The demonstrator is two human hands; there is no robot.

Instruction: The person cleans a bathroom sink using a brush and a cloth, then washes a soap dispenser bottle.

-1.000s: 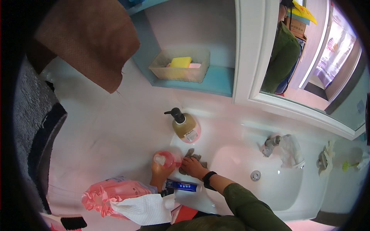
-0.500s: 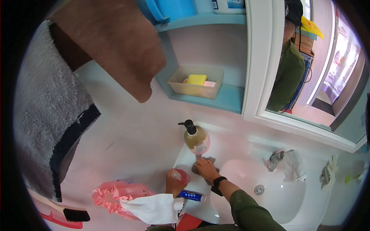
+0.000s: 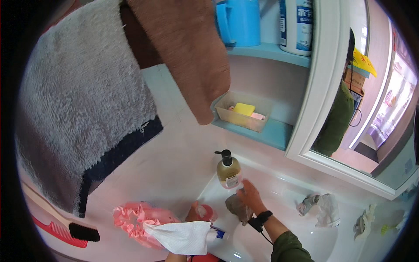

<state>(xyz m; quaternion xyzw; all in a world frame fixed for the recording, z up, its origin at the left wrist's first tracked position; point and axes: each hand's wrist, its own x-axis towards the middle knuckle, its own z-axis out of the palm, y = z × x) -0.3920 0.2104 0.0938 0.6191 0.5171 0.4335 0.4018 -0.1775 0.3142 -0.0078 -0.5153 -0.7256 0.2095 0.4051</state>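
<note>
My right hand (image 3: 252,195), with a black band at the wrist, is over the left rim of the white sink (image 3: 283,229). It is closed on a grey-brown cloth (image 3: 238,208) that bunches below the palm. Its fingertips come close to the base of an amber pump bottle (image 3: 229,172) with a black pump head; whether they touch is unclear. At the left, my left hand (image 3: 192,212) is closed around a small pink bottle (image 3: 206,213) with a pale top. A white cloth (image 3: 181,236) partly covers that forearm. A blue-and-white tube (image 3: 219,234) lies beside the bottle.
A pink plastic bag (image 3: 142,220) sits left of the white cloth. Grey (image 3: 91,87) and brown (image 3: 183,48) towels hang above. The shelf holds a soap box (image 3: 242,115), a blue jug (image 3: 242,24) and a white bottle (image 3: 297,26). A plastic-wrapped faucet (image 3: 321,207) stands at the right.
The view has shifted, showing more of the towels and shelf. My right hand has moved from flat on the cloth to beside the pump bottle's base, bringing the cloth along. My left hand keeps the pink bottle.
</note>
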